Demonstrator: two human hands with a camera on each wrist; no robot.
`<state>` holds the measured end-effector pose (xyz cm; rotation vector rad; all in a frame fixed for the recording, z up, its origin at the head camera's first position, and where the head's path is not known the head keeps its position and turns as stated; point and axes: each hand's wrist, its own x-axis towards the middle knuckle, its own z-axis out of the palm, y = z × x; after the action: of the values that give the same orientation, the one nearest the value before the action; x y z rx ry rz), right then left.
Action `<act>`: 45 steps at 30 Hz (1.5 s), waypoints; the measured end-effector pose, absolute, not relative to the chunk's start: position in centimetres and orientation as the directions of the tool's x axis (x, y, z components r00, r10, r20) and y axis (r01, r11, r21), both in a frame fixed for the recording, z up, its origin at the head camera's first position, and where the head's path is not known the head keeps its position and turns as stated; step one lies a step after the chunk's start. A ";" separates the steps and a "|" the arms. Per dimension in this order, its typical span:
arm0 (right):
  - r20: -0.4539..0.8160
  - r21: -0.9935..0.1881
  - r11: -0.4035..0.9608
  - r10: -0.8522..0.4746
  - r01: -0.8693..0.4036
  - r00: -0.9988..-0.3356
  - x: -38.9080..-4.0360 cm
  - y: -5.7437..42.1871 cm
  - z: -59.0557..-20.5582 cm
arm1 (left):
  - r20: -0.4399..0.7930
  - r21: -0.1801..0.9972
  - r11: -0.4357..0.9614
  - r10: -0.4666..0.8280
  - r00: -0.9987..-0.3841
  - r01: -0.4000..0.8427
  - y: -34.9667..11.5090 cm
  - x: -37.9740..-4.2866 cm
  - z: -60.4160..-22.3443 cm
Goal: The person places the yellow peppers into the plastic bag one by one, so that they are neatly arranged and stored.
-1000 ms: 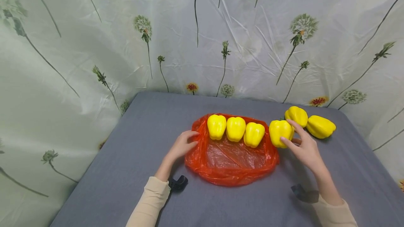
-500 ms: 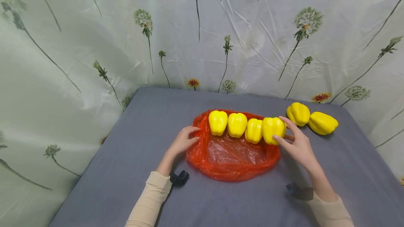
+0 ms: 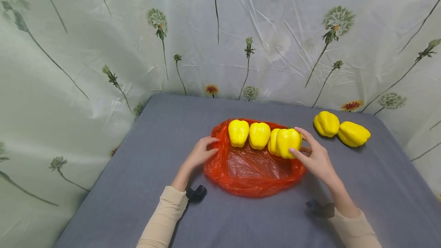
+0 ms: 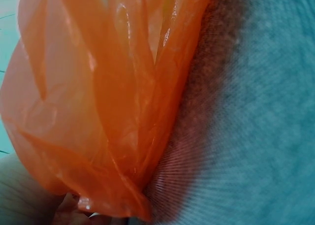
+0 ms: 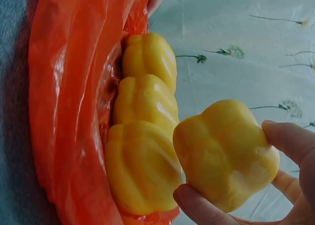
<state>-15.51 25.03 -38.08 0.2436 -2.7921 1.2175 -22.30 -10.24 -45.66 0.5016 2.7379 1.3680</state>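
Note:
My right hand (image 3: 317, 160) grips a yellow bell pepper (image 3: 288, 143) between thumb and fingers, over the right end of a red plastic bag (image 3: 253, 191). Three more yellow peppers stand in a row along the bag's far side: one at the left (image 3: 238, 133), one in the middle (image 3: 259, 135), and a third (image 3: 273, 142) partly hidden behind the held one. In the right wrist view the held pepper (image 5: 226, 156) shows its lobed end, beside the row. My left hand (image 3: 201, 153) pinches the bag's left edge; in the left wrist view the film (image 4: 123, 136) gathers toward the fingertips.
Two other yellow peppers, one upright (image 3: 326, 124) and one on its side (image 3: 353, 134), are on the grey cloth-covered table (image 3: 144, 156) at the far right. A curtain (image 3: 193, 30) with dandelion print hangs behind the table.
My right hand has carried the pepper leftward from beside the bag to over its right end, where it now overlaps the third pepper. The left hand stays at the bag's edge.

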 end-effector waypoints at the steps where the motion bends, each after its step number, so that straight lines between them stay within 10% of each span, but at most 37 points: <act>1: 0.144 -0.721 0.668 -0.115 -0.184 -0.983 -15.5 24.9 -38.1 | 0.105 0.784 0.561 0.302 -0.948 0.266 -10.3 -22.3 -45.6; 45: -0.005 -0.802 0.588 -0.187 -0.108 -0.982 -15.0 19.9 -40.3 | 0.129 0.776 0.560 0.311 -0.942 0.291 -10.3 -22.3 -45.9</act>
<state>-15.04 19.88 -40.34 0.2679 -2.8771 1.4435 -22.31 -10.31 -45.92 0.5318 2.7544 1.3630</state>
